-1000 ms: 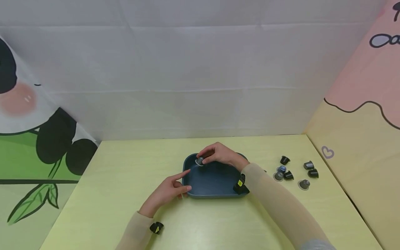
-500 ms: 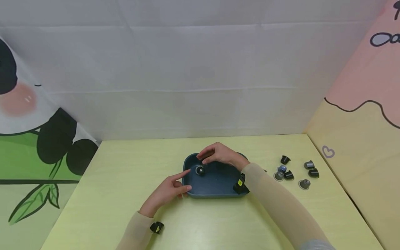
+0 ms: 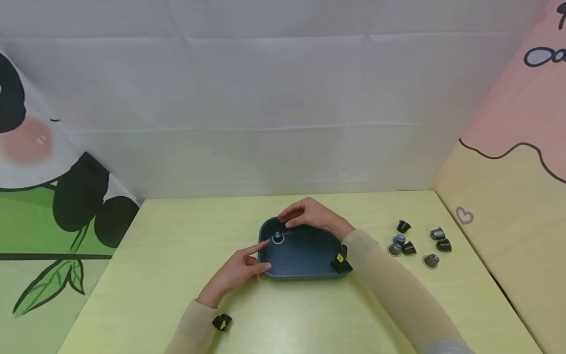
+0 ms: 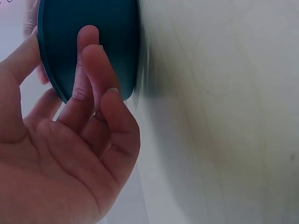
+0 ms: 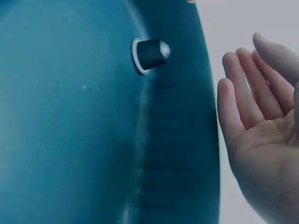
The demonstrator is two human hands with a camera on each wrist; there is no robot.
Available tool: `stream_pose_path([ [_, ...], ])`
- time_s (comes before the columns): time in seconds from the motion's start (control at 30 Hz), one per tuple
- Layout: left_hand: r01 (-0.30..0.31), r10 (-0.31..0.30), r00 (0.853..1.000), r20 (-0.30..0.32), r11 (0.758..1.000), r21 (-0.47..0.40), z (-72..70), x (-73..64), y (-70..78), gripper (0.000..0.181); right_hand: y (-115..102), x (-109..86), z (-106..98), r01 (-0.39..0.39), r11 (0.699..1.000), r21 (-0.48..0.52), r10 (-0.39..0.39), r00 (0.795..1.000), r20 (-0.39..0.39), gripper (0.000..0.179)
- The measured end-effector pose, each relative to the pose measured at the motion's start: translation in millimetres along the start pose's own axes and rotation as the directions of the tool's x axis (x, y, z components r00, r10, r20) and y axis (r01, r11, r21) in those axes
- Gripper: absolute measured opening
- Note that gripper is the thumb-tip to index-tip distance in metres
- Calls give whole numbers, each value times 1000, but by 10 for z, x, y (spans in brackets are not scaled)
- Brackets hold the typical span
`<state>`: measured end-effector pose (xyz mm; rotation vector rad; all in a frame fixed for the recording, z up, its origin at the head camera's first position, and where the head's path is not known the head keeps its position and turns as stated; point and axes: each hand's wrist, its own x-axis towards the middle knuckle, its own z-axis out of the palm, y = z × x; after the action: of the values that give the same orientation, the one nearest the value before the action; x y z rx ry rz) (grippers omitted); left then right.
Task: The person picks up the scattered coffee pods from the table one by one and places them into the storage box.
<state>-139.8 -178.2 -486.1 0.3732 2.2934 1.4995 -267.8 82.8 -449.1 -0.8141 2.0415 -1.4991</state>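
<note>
So the dark blue tray (image 3: 305, 258) sits on the pale yellow table (image 3: 168, 246) with a single coffee-style capsule (image 3: 277, 237) in it. That one's over at the left end, near the far corner, standing on its wide silvery rim with the narrow dark end up. The left hand (image 3: 239, 270) is spread loosely around the tray's left end, thumb and index at the rim and other fingers lying against the outside wall. The right hand (image 3: 314, 216) is over the far edge, fingers loose and nothing in them, clear of the capsule. Outside the tray, off to the right, I count seven more lying around: a bunch of three with a blue capsule (image 3: 399, 239), grey one and black one, another black capsule (image 3: 403, 226) behind those, a grey-and-black pair farther right, and a lone grey capsule (image 3: 431, 261) nearest the person.
</note>
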Motion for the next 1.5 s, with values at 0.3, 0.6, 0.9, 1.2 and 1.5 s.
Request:
stream_pose_path([
  [0.3, 4, -4, 1000, 2, 1000, -9, -2, -8, 6, 68, -199, -86, -125, -19, 998, -67, 16, 999, -42, 31],
  [0.6, -9, 10, 1000, 13, 999, -32, -10, 5, -19, 69, -371, -343, -321, -12, 1000, -8, 11, 996, -85, 33],
  [0.9, -19, 20, 1000, 22, 999, -33, -24, -3, -19, 69, -387, -771, -567, -11, 1000, -21, 8, 991, -137, 35],
  [1.2, -16, 17, 1000, 20, 998, -53, -9, -6, -13, 69, -225, -1354, -836, -51, 998, -49, 37, 969, -246, 36],
  [1.5, -21, 22, 1000, 22, 999, -44, -11, -7, 11, 70, -17, -1769, -920, -125, 988, -94, 88, 943, -322, 40],
])
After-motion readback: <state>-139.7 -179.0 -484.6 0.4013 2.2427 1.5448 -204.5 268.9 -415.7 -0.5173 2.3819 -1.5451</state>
